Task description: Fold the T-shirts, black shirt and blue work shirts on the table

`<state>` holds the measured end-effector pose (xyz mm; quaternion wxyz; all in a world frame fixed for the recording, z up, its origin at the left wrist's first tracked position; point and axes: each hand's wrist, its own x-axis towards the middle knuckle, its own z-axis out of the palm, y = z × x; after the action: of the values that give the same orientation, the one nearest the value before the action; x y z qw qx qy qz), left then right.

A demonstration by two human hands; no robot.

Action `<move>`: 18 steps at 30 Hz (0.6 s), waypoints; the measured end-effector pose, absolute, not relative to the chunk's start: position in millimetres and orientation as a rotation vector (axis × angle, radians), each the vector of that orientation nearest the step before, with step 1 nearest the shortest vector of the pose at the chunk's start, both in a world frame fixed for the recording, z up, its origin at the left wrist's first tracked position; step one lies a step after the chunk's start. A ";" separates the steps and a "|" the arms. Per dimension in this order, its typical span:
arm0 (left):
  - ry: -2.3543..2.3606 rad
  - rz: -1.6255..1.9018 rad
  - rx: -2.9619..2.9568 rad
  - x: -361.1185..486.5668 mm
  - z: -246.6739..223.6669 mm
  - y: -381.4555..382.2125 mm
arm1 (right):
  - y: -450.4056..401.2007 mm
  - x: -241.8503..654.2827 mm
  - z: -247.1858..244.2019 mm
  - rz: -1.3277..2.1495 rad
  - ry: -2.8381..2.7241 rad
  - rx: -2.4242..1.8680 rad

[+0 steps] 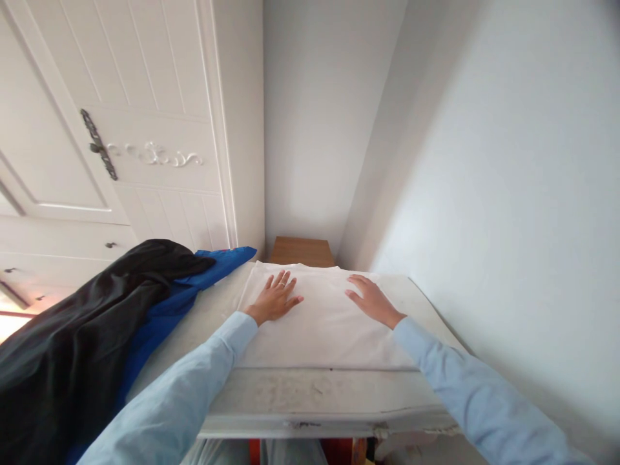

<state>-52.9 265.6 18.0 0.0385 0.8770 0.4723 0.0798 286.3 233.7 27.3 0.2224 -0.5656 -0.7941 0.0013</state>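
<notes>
A white cloth lies spread out on the white table, its near edge running almost straight across. My left hand rests flat on the upper left part of the cloth, fingers spread, with a ring on one finger. Over the upper right part is my right hand, palm down with thumb apart from the fingers; whether it presses on the fabric or hovers just above I cannot tell. Neither hand grips anything.
Black fabric and blue fabric are heaped along the table's left side. A white wardrobe stands behind them. A brown wooden piece sits beyond the far edge, and a pale wall rises on the right.
</notes>
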 end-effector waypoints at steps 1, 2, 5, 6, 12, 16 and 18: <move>1.451 0.203 2.673 -50.3 16.7 267.0 | 242.0 274.1 24.3 0.011 -2.261 -1.539; 1.451 0.170 2.662 -48.8 15.2 267.9 | 249.4 265.8 20.6 0.018 -2.316 -1.543; 1.451 0.163 2.670 -49.1 10.9 267.9 | 264.5 269.1 6.8 0.042 -2.378 -1.721; 1.453 0.180 2.680 -49.9 9.9 267.4 | 266.7 279.1 1.9 0.055 -2.370 -1.803; 1.441 0.245 2.715 -51.8 7.2 266.5 | 263.7 357.3 -14.5 0.027 -2.327 -1.937; 1.444 0.224 2.713 -51.2 6.3 267.3 | 259.1 367.5 -9.2 0.047 -2.283 -2.091; 1.443 0.226 2.708 -51.0 5.8 267.5 | 259.4 359.5 -4.4 0.047 -2.279 -2.176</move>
<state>-51.0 267.5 5.8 0.0324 0.8797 0.4687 0.0734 359.5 259.4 -4.4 -0.0051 -0.6904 -0.7232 0.0150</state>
